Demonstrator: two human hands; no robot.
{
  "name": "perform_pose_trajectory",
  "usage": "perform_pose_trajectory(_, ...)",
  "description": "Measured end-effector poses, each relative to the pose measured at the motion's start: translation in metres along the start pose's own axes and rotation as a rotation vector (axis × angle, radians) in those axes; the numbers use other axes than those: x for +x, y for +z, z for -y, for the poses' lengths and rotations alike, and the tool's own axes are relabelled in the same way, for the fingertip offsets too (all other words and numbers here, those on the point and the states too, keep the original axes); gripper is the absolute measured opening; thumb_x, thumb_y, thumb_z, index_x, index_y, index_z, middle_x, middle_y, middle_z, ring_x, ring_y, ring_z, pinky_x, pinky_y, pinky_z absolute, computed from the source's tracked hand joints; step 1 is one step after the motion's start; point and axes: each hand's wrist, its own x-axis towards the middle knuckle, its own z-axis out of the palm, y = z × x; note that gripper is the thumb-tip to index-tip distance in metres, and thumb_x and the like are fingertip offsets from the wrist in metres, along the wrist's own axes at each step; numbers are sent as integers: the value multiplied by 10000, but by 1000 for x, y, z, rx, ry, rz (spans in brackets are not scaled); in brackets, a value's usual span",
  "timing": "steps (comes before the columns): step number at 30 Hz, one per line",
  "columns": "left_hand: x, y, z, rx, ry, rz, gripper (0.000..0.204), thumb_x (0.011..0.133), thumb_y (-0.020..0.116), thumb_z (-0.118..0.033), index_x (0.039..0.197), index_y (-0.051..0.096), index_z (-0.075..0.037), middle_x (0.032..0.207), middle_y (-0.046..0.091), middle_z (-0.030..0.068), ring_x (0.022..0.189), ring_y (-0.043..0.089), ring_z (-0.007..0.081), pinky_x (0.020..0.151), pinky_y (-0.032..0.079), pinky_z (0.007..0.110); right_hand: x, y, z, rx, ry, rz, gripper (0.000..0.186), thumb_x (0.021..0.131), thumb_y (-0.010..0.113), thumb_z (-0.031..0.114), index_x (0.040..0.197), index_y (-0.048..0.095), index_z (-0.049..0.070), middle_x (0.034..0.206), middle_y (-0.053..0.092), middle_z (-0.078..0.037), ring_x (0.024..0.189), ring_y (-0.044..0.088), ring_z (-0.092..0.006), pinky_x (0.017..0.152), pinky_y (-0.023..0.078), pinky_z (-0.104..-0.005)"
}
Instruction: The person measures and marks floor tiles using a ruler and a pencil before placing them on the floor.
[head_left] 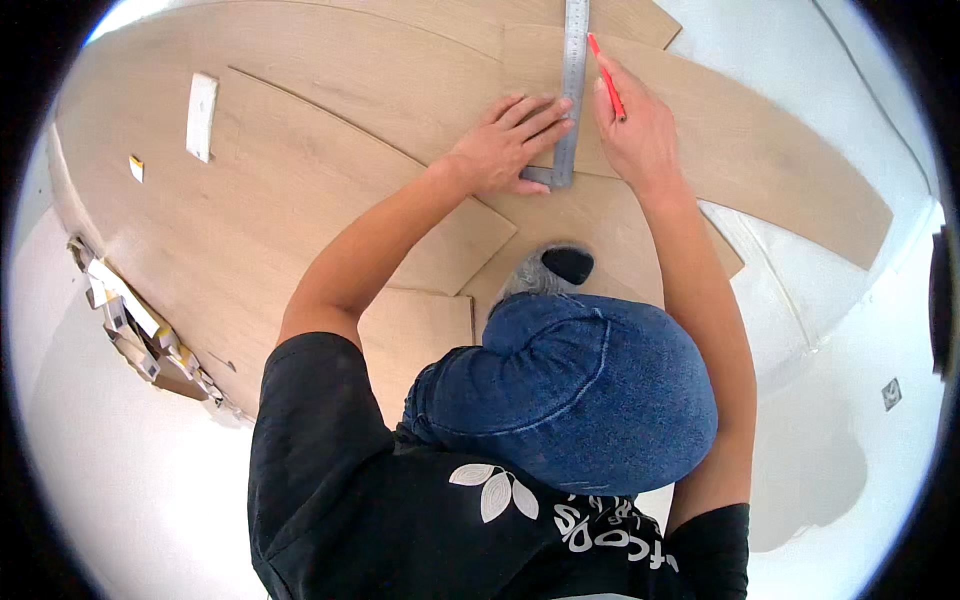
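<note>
A steel try square (573, 88) lies across a light wood floor plank (770, 140), its long blade pointing away from me and its short arm (538, 175) near my knee. My left hand (510, 143) presses down flat on it, fingers spread, the tips at the blade's left edge. In my right hand (640, 130) is a red pencil (608, 78), gripped between thumb and fingers. The pencil's far tip is at the right edge of the blade, close to its far part. The curled fingers of the right hand are partly hidden beneath it.
Laid planks (330, 190) cover the floor to the left, with raised edges and steps between some. A white block (201, 117) and a small yellow-white piece (137, 168) lie there. Scraps and a box (150, 340) sit by the left wall. A wall socket (891, 394) is at right.
</note>
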Motion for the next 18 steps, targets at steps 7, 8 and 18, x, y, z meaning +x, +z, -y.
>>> perform_pose_trajectory(7,0,4,2,-25,19,-28,1033,760,750,-628,1583,368,-135,1679,278,73,1531,252,289,1232,215,501,-12,-13,7,-47,35,120,396,981,569,288,1312,634,81,1060,718,-220,940,690,-420,818,554,-514)
perform_pose_trajectory(8,2,4,1,-24,20,-32,1031,762,749,-627,1584,366,-137,1679,280,72,1531,252,288,1232,215,499,-24,-17,11,-65,58,165,385,978,569,286,1294,641,80,1034,716,-224,917,692,-422,806,555,-517)
perform_pose_trajectory(18,-1,1,-4,22,3,-29,1013,776,752,-619,1578,368,-134,1676,283,64,1519,271,284,1236,213,488,-205,-58,50,60,399,268,384,913,630,122,1294,627,76,1110,684,-228,1013,679,-401,886,553,-477)
